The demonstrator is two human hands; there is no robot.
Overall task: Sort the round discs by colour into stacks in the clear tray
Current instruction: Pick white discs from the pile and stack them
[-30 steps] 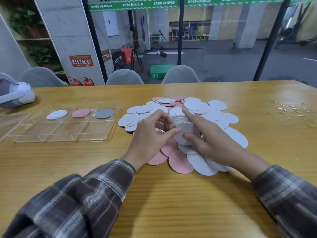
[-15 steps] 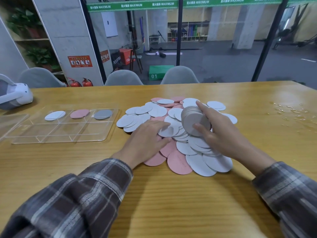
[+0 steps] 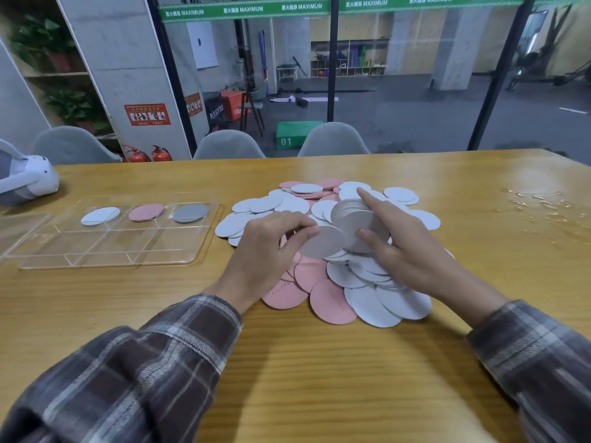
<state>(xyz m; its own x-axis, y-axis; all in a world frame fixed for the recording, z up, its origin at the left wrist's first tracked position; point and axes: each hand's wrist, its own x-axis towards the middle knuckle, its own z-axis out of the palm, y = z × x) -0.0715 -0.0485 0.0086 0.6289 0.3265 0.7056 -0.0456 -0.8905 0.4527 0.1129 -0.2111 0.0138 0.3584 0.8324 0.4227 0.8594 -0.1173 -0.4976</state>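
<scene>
The left hand (image 3: 268,251) pinches a single pale grey disc (image 3: 323,243) by its near edge, thumb under and fingertips curled over the top. It holds the disc almost flat and just beside the bundle in the other hand, seemingly to slide it onto that bundle. The right hand (image 3: 412,251) is clamped on a stack of grey discs (image 3: 351,215), index finger laid along the far rim and thumb pressing the near face. The stack stands tilted on edge above the heap, a hold that looks meant to keep the edges lined up and one face open for the next disc. Judging from this, the person is gathering one colour in hand before carrying it across, rather than moving discs one by one. Below both hands lies the loose pile of discs (image 3: 371,302), white ones overlapping pink discs (image 3: 331,303), spread across the middle of the wooden table (image 3: 319,378); most of the sorting seems yet to be done. Well apart to the left sits the clear tray (image 3: 105,251), divided into compartments. Its far row holds a white disc (image 3: 100,215), a pink disc (image 3: 146,212) and a grey disc (image 3: 190,213), one to a compartment, apparently marking where each colour goes; the near compartments show nothing in them. Beyond the tray a white headset (image 3: 28,179) rests at the table's left edge, water drops (image 3: 540,203) glisten on the wood far to the right, and grey chairs (image 3: 228,145) stand along the far side.
</scene>
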